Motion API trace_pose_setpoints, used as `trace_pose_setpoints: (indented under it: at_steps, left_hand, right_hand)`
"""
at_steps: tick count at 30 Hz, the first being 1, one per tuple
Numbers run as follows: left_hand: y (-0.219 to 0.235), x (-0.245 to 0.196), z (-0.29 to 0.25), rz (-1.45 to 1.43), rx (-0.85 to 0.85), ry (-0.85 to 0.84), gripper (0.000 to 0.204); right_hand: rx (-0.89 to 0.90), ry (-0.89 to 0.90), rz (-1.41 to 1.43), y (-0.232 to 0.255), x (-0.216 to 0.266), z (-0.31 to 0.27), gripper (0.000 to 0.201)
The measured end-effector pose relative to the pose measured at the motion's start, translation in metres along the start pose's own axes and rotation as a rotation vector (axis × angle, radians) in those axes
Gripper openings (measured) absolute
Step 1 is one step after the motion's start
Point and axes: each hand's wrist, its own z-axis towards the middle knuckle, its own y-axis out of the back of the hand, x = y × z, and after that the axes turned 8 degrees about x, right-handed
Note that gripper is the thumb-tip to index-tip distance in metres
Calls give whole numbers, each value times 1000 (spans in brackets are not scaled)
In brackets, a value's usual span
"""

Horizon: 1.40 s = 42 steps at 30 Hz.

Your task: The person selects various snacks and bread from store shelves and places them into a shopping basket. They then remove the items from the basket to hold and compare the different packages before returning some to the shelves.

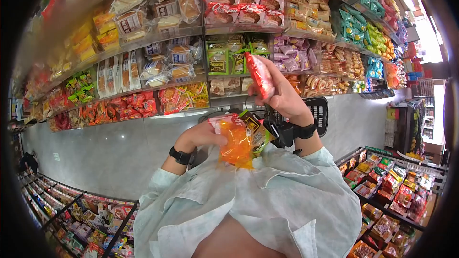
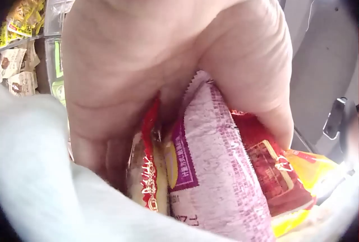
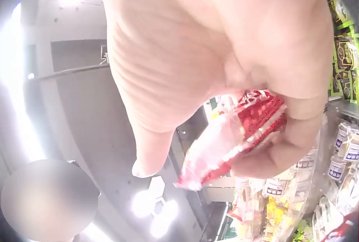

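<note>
My left hand [image 1: 203, 136], low in front of my shirt, grips several snack packets together. Among them are an orange-yellow packet [image 1: 237, 141] at the front and a purple-and-white packet [image 2: 216, 158] in the left wrist view. Also there are a dark red packet [image 2: 275, 169] and a slim clear packet [image 2: 147, 180] with red print. A black-and-green packet [image 1: 258, 136] shows just behind the orange one. Higher up, in front of the shelves, my right hand [image 1: 287, 98] holds a small red-and-white snack packet [image 1: 259, 74] by its side, tilted.
Ahead, tiered shelves hold red Chocopai packs [image 1: 244, 2], green packets [image 1: 218, 59], purple packets [image 1: 291, 59] and wrapped breads [image 1: 131, 21]. A black basket [image 1: 319, 114] is beyond my right wrist. Snack bins [image 1: 389, 181] stand at the lower right, with more racks [image 1: 91, 215] at the lower left.
</note>
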Motion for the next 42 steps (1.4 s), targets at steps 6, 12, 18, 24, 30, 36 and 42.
trace_pose_setpoints:
  at_steps: [6,12,18,24,30,36,42]
  left_hand:
    - [3,-14,31,20,-65,-30,78]
    - [-1,-12,54,61,-269,-45,89]
    - [-16,-6,85,-27,-409,-88,105]
    - [-28,6,102,-88,-520,-131,107]
    - [-35,11,109,-38,-598,-133,103]
    - [-38,8,113,-38,-618,-126,104]
    - [-32,-2,115,-23,-557,-110,107]
  right_hand:
    - [-52,53,-14,61,20,24,87]
    - [-245,191,-425,144,28,48,106]
    - [-374,182,-601,203,59,69,78]
    - [-428,308,-1083,247,75,90,48]
    - [-328,298,-1044,265,68,109,39]
    - [-342,216,-1080,257,65,104,37]
    - [-472,324,-950,245,50,92,42]
